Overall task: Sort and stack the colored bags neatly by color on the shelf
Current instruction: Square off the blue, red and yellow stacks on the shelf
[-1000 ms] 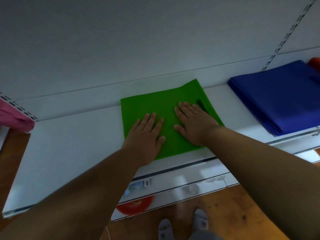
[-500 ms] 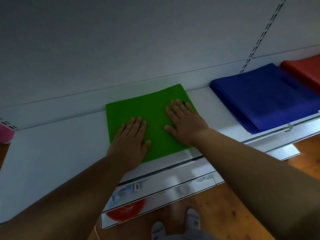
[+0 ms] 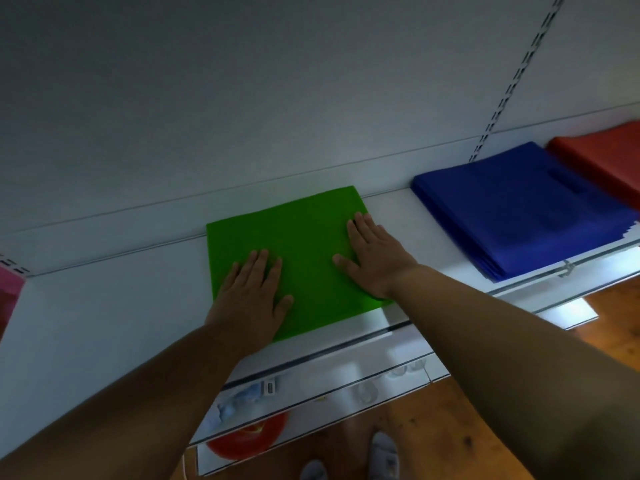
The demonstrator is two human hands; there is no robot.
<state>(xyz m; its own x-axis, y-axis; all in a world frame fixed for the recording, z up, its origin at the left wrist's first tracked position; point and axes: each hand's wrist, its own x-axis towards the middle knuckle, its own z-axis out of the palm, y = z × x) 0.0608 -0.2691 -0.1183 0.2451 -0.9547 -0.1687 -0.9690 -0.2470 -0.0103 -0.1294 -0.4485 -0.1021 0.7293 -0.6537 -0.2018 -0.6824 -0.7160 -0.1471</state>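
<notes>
Head view looks down on a smooth white shelf (image 3: pixel 104 306) with a flat, square green bag (image 3: pixel 304 258) lying on it, its back edge near the white back panel (image 3: pixel 277 98). Its cloth looks matte and felt-like. Both hands lie on it palm down with fingers straight and together, gripping nothing: the left hand (image 3: pixel 251 299) presses the near left part, the right hand (image 3: pixel 374 258) the right edge. To the right, apart from the green bag, sits a stack of flat blue bags (image 3: pixel 519 209) with layered edges and a slot handle cut in the top one. A red bag (image 3: pixel 602 157) lies just beyond it. A pink bag (image 3: pixel 8 289) shows at the far left edge. Below are a wooden floor (image 3: pixel 485 427) and a red round thing (image 3: pixel 247 441), too blurred to identify.
</notes>
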